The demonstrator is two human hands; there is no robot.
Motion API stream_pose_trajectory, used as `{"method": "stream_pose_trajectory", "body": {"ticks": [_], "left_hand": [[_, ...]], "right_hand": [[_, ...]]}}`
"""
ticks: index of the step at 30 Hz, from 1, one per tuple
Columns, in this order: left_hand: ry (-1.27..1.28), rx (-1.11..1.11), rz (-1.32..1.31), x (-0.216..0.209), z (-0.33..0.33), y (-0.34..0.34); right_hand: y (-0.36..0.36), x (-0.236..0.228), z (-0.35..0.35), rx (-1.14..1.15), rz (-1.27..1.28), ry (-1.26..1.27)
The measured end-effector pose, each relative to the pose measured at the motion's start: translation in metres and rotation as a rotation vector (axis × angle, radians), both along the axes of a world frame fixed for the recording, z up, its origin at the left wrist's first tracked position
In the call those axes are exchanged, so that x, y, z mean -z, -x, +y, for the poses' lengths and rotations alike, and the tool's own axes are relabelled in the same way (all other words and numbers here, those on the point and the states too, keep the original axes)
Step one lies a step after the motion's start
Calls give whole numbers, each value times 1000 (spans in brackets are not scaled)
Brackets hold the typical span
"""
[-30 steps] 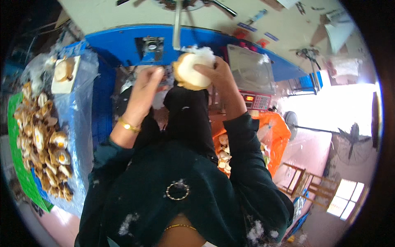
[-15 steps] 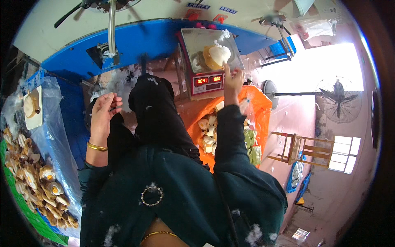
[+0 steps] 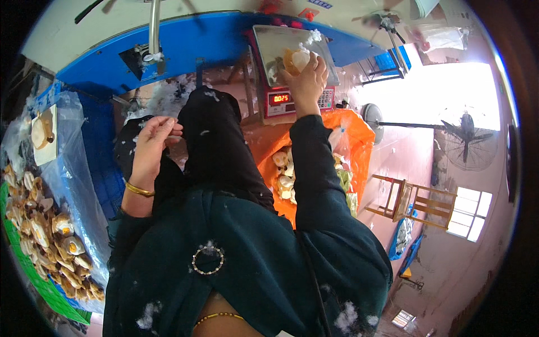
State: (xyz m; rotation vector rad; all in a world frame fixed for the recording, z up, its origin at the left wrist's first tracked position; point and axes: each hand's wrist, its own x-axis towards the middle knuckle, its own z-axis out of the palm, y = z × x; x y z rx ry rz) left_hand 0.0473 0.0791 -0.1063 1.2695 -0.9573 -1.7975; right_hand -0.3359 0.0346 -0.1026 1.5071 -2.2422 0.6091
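Observation:
On the metal pan of a red digital scale [image 3: 279, 104] lies a small tan and white plush piece [image 3: 301, 58]. My right hand [image 3: 306, 83] reaches over the scale's front with its fingers curled round that piece, which it partly hides. A tuft of white stuffing [image 3: 312, 37] sits behind it on the pan. Over my lap, my left hand [image 3: 154, 140] has thumb and fingers pressed together. Whatever those fingers hold, if anything, is too small to make out.
An orange bag [image 3: 353, 132] of plush pieces stands below the scale. At left, many tan and white plush pieces [image 3: 42, 230] lie beside clear plastic sheeting [image 3: 76, 174]. A blue-edged machine table [image 3: 101, 64] with a metal tube [image 3: 154, 28] is ahead. Loose stuffing [image 3: 163, 101] lies near my knees.
My right hand has moved from the scale's front edge onto the plush piece and closed round it. The display reading has changed. My left hand has shifted slightly right and closed more.

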Motion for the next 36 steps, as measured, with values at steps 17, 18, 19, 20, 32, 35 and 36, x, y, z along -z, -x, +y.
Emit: {"method": "stream_pose_trajectory", "body": {"ticks": [17, 18, 19, 20, 32, 35, 36], "left_hand": [[217, 69, 97, -53, 1, 44], [319, -8, 109, -52, 0, 46], [422, -84, 118, -48, 1, 46], [415, -101, 51, -45, 4, 40], [188, -407, 214, -59, -1, 4], [145, -465, 314, -38, -8, -26], [213, -465, 135, -21, -11, -40]], "right_hand": [[-144, -10, 49, -636, -2211, -129], [-159, -21, 51, -701, -2188, -131], [-162, -21, 50, -749, -2198, -162], [-164, -22, 50, -796, -2207, -192], [-185, -40, 43, -812, -1878, -370], [-165, -45, 51, -741, -1876, -410], [-155, -47, 61, -650, -1775, -360]]}}
